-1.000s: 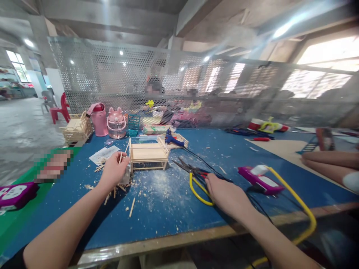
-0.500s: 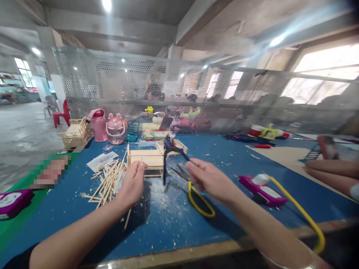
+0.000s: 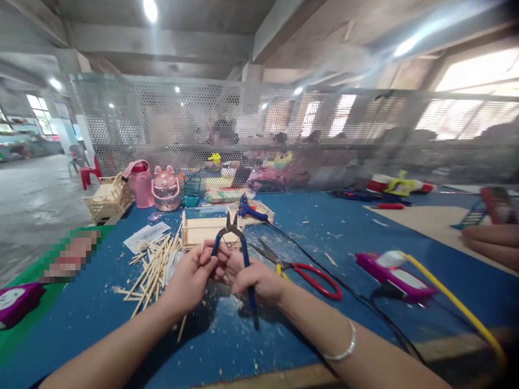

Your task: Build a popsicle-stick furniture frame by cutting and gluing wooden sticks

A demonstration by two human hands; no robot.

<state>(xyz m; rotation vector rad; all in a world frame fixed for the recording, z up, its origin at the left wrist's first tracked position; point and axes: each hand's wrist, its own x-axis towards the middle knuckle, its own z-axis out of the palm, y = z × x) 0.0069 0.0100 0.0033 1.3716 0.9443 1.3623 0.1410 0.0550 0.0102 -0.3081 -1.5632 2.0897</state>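
Because the blue-handled cutting pliers [image 3: 239, 251] are steel with slim plastic-sleeved handles, they should feel stiff and fairly light, and the place to take them is on the handles, well below the pivot. The right hand [image 3: 259, 281] has its grip clenched round one long handle, the tool standing nearly upright with its jaws at the top, a little parted, just in front of the wooden stick frame [image 3: 203, 229]. The left hand [image 3: 190, 281] pinches something small against the other handle; what it is I cannot tell, as the fingers hide it. If it is one of the thin wooden sticks [image 3: 154, 267] piled just to the left, it would be light, brittle and apt to splinter.

The bench [image 3: 227, 329] is covered in blue, dusted with sawdust and offcuts that could let small pieces skid. Red-handled scissors [image 3: 308, 267] lie near the right hand, a blue glue gun [image 3: 249, 209] beyond the frame. A perforated metal screen [image 3: 259, 135] closes the far edge, with other people behind it, under a concrete ceiling.
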